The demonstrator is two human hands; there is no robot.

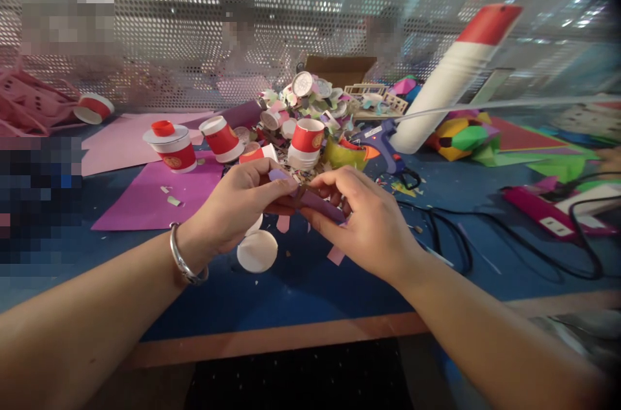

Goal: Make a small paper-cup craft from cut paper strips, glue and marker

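1. Blue worktop (301,287) with a wooden front edge fills the view, strewn with paper scraps; a perforated metal screen (194,22) stands behind it.
2. Left hand (237,206), a silver bangle (187,261) on its wrist, pinches one end of a purple paper strip (317,202) between thumb and fingers; its grip is closed on the strip.
3. Right hand (369,222) holds the other end of the same strip, fingers curled over it and thumb beneath, so this grip is closed on the strip too.
4. The strip is held above the worktop, near its front edge, between the two hands.
5. Just below the left hand a white paper disc (257,250) lies on the worktop.
6. Beyond the hands lies a heap of red-and-white paper cups (307,138), mixed with cut paper pieces.
7. To the left, a magenta paper sheet (145,200) lies flat, and one cup capped with a red lid (172,148) stands at its far edge.
8. To the right of the heap, a blue glue gun (383,138) rests beside a tall stack of paper cups (451,80) that leans to the right.
9. Black cables (485,235) run across the right side of the worktop, near folded coloured paper shapes (466,135).
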